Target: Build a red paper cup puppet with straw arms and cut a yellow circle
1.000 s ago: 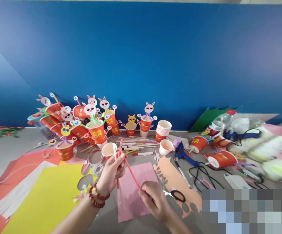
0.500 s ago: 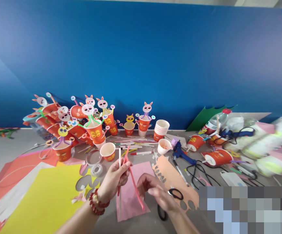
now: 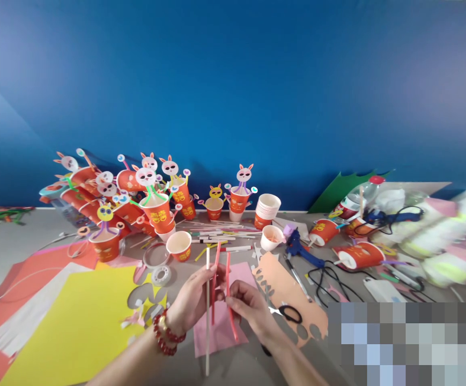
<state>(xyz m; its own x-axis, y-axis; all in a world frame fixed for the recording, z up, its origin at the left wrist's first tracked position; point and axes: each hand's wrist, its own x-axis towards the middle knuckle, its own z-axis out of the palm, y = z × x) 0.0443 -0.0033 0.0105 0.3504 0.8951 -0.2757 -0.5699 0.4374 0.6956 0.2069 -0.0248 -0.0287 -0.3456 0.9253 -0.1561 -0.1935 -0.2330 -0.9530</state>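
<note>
My left hand, with a beaded bracelet at the wrist, pinches a long white straw-like strip and a red straw-like strip, both roughly upright. Between the thumb and fingers of my right hand is a second red strip, held just to the right of the others. A sheet of pink paper lies on the table below both hands. Black-handled scissors rest partly behind my right hand, on orange paper with holes cut in it.
Red paper cups with animal figures crowd the back left. Stacked cups, an upright cup and loose strips and markers lie ahead. Yellow paper and a tape roll are left; a blue glue gun with a black cord is right.
My right hand has moved left and up and now grips a red strip. The two red strips, crossed before, now stand apart. The white strip reaches lower.
</note>
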